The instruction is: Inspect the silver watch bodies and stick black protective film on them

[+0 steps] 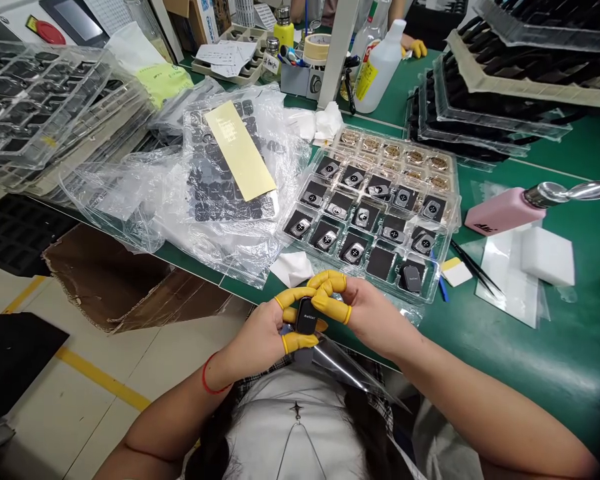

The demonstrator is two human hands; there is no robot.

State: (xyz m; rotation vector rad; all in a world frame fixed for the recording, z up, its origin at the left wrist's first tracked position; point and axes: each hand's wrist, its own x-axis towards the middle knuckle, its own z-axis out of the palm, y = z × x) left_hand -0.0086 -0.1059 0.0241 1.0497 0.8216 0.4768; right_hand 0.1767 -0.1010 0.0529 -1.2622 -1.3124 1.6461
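Between my two hands is a small black watch case (307, 316) with "hello!" printed on its face. My left hand (265, 333) grips its left side and lower edge with yellow finger cots on the fingertips. My right hand (357, 307), also in yellow finger cots, pinches the top right corner. Just beyond the hands lies a clear plastic tray (435, 288) of watch cases in rows, most with their round backs up. One tray pocket (381, 263) shows only its dark lining, and a dark case (411, 279) with print sits in the pocket beside it.
Left on the green table (545, 373), clear bags cover a sheet (210, 210) under a yellow paper strip (241, 152). Tweezers (473, 263), a white sponge block (549, 255) and a pink pump bottle (505, 212) stand right. Stacked trays (505, 120) rise behind. A cardboard box (110, 280) is below left.
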